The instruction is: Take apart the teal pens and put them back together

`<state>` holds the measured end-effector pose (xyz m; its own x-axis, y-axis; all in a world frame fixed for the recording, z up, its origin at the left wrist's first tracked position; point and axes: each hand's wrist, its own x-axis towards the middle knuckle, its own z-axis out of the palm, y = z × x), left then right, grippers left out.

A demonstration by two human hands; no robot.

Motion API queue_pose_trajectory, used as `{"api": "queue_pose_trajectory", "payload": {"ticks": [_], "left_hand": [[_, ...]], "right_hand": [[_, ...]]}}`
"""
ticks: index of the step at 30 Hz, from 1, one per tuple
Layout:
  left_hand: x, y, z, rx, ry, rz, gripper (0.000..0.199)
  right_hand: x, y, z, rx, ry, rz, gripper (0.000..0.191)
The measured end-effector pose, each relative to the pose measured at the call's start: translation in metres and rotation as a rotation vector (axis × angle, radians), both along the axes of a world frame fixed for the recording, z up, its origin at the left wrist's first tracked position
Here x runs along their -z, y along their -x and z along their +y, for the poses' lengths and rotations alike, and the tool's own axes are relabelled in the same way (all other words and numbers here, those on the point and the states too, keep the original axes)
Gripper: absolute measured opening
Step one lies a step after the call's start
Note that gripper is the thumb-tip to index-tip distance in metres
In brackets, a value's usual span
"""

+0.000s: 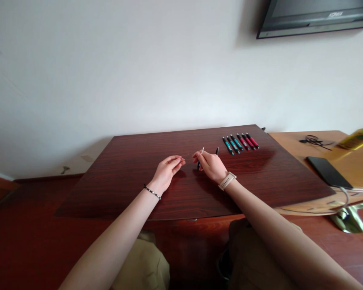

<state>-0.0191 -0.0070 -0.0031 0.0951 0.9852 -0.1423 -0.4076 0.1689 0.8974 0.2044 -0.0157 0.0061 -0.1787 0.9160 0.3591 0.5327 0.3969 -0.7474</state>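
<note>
My left hand [167, 170] is raised over the middle of the dark wooden table [133, 169], its fingers curled and thumb near the fingertips; whether a small item lies between them is too small to tell. To its right, my right hand [209, 163] is closed round a thin white stick-like piece [202, 150] and a pen with a black end [217, 151], whose blue part shows below the fingers. The hands are apart. Beyond my right hand lie several teal and black pens [230, 145] and several red and black pens [248, 141], side by side in a row.
On the lighter wooden table [290, 145] at the right are a black phone [329, 172] with a white cable, a coiled black cable [316, 141] and a yellow can [357, 139]. A screen [317, 18] hangs on the wall above.
</note>
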Motion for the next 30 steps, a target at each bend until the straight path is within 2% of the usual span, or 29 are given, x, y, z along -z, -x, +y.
{"api": "queue_pose_trajectory", "payload": {"ticks": [6,12,15,18,22,26,30], "left_hand": [[-0.003,-0.003,-0.003,0.012,-0.011,0.032,0.016],[-0.002,-0.005,-0.007,0.041,-0.052,0.083,0.022],[-0.001,-0.005,-0.009,0.068,-0.06,0.172,0.018],[-0.002,-0.006,-0.011,0.141,-0.081,0.261,0.016],[-0.01,-0.012,-0.019,0.271,-0.085,0.304,0.026],[-0.018,-0.023,-0.029,0.331,-0.18,0.394,0.045],[-0.017,-0.028,-0.033,0.324,-0.208,0.403,0.044]], "right_hand": [[-0.005,-0.001,-0.004,0.002,0.017,0.126,0.048],[-0.007,0.002,-0.007,-0.016,0.066,0.332,0.056],[-0.009,0.003,-0.004,-0.024,0.113,0.536,0.059],[-0.01,0.003,0.0,-0.054,0.242,0.822,0.057],[-0.009,0.001,0.004,-0.112,0.397,1.055,0.049],[-0.011,0.003,0.001,-0.187,0.439,1.08,0.047],[-0.014,0.007,-0.005,-0.202,0.401,0.981,0.051]]}}
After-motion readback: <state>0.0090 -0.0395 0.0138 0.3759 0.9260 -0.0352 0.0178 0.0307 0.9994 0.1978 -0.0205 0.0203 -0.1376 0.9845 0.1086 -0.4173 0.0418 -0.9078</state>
